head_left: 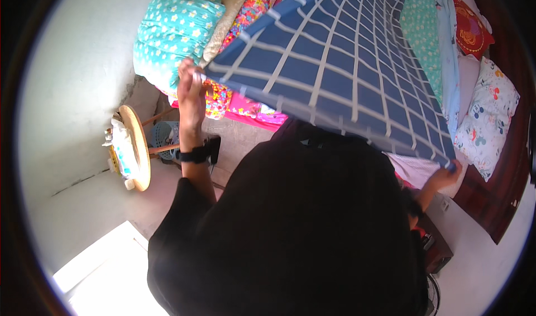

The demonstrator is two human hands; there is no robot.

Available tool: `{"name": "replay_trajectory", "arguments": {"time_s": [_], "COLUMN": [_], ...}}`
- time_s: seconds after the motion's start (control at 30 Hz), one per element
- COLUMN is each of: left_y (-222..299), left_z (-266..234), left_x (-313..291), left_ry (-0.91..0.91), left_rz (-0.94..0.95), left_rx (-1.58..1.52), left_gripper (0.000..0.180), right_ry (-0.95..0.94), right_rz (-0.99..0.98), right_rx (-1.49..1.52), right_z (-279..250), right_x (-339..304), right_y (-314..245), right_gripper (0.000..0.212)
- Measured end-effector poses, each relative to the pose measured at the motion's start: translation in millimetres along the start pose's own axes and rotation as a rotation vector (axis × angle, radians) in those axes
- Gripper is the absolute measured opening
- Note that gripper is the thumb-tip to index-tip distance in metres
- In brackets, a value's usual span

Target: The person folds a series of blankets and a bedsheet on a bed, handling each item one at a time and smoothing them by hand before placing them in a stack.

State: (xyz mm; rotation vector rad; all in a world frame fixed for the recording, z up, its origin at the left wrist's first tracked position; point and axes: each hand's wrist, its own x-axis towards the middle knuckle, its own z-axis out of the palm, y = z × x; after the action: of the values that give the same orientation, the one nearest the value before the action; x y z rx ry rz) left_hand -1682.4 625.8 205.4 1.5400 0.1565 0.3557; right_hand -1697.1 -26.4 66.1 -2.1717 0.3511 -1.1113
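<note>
A blue sheet with a white grid pattern (335, 70) stretches in the air in front of my body, above a bed. My left hand (191, 89) is raised and pinches its left near corner between thumb and fingers. Far to the right, my right hand (445, 177) grips the right near corner. Between my hands the near edge of the sheet runs taut and slants down to the right. The far end of the sheet leaves the top of the view.
A folded teal flowered quilt (176, 31) lies on the bed's left, beside colourful bedding. At the right are a white patterned pillow (490, 120), a red cushion (470, 28) and a dark wooden headboard (488, 204). A round table (143, 154) and a basket (162, 137) stand left.
</note>
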Motion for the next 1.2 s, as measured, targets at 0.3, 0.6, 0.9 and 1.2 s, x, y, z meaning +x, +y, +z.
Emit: {"name": "replay_trajectory", "arguments": {"time_s": [0.3, 0.6, 0.9, 1.2], "left_y": [-93.7, -164.1, -239.5, -335.7], "left_z": [22.2, 27.0, 37.8, 54.6], "left_x": [-34.6, -24.7, -41.4, -62.9], "left_ry": [-0.036, -0.052, -0.24, -0.506], "left_rz": [-0.423, -0.257, -0.149, -0.423], "left_rx": [-0.249, 0.403, 0.669, 0.929], "left_gripper": [0.029, 0.037, 0.019, 0.016], "right_ry": [-0.304, -0.317, -0.554, -0.712], "right_rz": [0.227, 0.537, 0.627, 0.557], "right_rx": [-0.221, -0.155, 0.116, 0.032], "right_z": [-50.8, -44.0, -8.3, -15.5], "right_x": [-60.4, -94.0, -90.2, -95.1], "right_y": [18.6, 63.6, 72.4, 44.0], "right_gripper": [0.021, 0.019, 0.02, 0.02]}}
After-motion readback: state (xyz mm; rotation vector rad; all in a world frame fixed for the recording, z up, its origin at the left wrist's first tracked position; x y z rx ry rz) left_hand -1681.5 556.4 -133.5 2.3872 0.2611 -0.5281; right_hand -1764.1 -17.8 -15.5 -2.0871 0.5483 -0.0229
